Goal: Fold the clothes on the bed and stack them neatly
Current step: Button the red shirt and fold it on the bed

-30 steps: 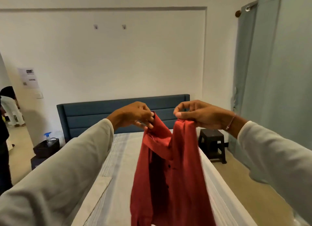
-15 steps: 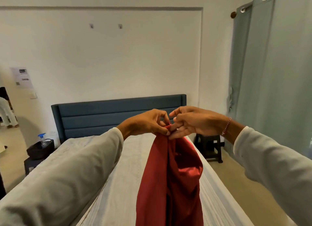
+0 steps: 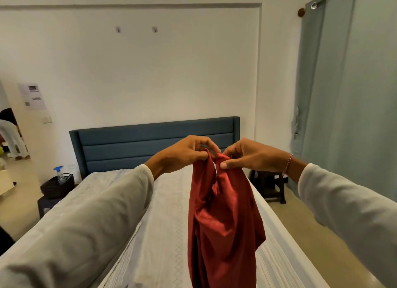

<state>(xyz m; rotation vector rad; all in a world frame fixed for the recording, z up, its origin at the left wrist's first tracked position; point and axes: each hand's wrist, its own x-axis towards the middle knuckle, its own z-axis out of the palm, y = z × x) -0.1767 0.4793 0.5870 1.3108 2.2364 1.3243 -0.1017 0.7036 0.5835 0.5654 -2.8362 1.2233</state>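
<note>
A red shirt [image 3: 223, 223] hangs bunched in the air above the bed [image 3: 163, 212], its lower end running out of the bottom of the frame. My left hand [image 3: 184, 153] pinches its top edge on the left. My right hand [image 3: 247, 156] pinches the same top edge on the right, thumb underneath. The two hands are close together, almost touching, in front of the blue headboard [image 3: 150, 141]. The bed has a pale striped cover. No other clothes show on it.
A black stool [image 3: 270, 184] stands right of the bed by the grey-blue curtain [image 3: 343, 116]. At the left sit a dark basket [image 3: 58, 185] with a spray bottle [image 3: 59, 172] on a low stand. A person [image 3: 10, 135] stands in the far left doorway.
My hands came together from about a shirt-width apart, gathering the shirt's top edge into a bunch. The shirt now hangs narrower and more folded.
</note>
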